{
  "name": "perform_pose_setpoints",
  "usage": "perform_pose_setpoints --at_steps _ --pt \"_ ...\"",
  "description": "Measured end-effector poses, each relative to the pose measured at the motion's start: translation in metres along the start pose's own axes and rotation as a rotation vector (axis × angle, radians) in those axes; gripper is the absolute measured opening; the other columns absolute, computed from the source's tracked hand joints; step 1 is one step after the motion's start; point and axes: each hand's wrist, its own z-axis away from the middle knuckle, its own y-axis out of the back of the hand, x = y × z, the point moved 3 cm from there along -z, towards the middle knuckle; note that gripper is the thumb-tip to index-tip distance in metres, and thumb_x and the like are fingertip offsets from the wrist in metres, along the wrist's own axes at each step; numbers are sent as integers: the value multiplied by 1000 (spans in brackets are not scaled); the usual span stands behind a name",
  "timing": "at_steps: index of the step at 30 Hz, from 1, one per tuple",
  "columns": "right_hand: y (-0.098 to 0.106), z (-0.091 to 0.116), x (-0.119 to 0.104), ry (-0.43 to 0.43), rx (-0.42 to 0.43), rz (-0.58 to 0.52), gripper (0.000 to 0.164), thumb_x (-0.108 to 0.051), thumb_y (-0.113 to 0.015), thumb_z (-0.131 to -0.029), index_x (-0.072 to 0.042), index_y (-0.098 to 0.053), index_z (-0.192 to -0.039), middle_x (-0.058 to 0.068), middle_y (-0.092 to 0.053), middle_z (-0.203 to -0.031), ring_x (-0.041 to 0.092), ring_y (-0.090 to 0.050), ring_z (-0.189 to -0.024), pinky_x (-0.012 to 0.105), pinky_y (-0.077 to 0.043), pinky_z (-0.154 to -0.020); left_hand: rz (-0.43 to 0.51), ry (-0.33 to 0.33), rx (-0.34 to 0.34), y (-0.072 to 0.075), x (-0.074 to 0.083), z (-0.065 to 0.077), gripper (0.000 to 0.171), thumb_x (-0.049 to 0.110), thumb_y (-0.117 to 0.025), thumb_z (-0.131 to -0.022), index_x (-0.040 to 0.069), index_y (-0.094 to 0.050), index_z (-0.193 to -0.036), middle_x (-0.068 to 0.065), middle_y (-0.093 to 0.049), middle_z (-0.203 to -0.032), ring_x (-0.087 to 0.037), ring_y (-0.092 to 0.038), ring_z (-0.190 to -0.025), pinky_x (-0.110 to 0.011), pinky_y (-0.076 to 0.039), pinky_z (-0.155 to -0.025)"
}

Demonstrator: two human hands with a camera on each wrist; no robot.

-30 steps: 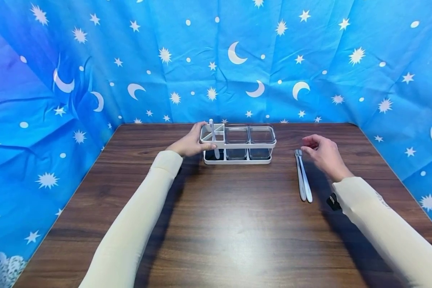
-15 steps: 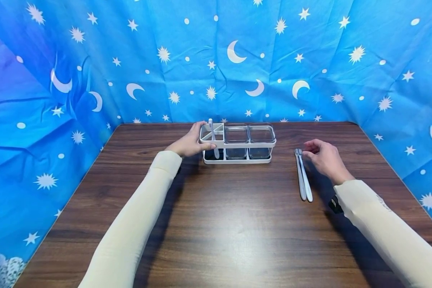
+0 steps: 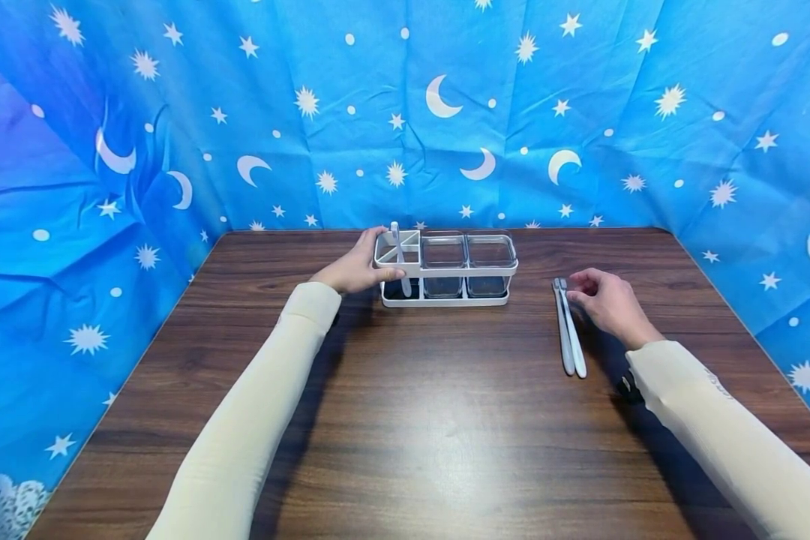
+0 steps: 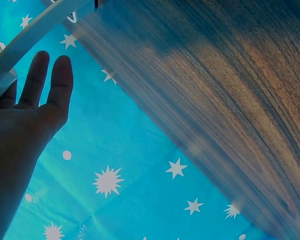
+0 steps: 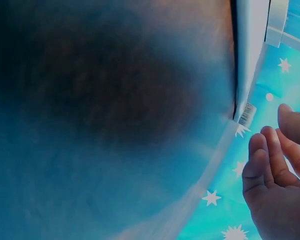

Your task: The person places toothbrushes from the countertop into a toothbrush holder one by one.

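Note:
A white toothbrush holder with divided slots at its left and two clear cups stands near the back of the table. My left hand grips its left end, thumb across the front and fingers behind. One toothbrush leans upright in the divided part, above the thumb. To the right, a grey toothbrush and a white toothbrush lie side by side, heads toward the back. My right hand hovers just right of their heads, fingers loosely curled, holding nothing. The right wrist view shows bristles close to the fingertips.
The brown wooden table stretches in front of the holder. A blue cloth with white stars and moons hangs behind and at both sides. A clear cup forms the holder's right end.
My right hand has come slightly nearer the front, staying beside the brush heads, and its fingers have curled in a bit. The left hand and the holder stay in place.

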Motion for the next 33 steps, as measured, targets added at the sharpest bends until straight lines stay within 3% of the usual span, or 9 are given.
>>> perform_pose_setpoints --at_steps 14,26,33 --pt "-10 -2 4 -81 -123 38 33 -17 -58 -95 7 -54 -117 21 -53 -99 30 -50 -81 36 -43 -65 13 7 -5 0 0 0 96 53 -68 -80 18 -11 -148 -11 -21 -144 -28 -39 -120 -47 -29 -104" --pt "-13 -6 -1 -143 -145 90 31 -11 -58 -94 12 -55 -114 25 -56 -100 32 -52 -83 39 -45 -67 15 2 -6 1 -1 0 97 54 -69 -80 18 -10 -148 -11 -22 -144 -28 -38 -120 -46 -30 -104" --pt "-12 -8 -6 -165 -132 155 24 -12 -61 -91 10 -62 -100 21 -60 -91 32 -54 -79 45 -45 -71 13 -3 -5 1 0 1 96 54 -69 -80 18 -12 -148 -11 -23 -142 -27 -39 -118 -46 -31 -103"
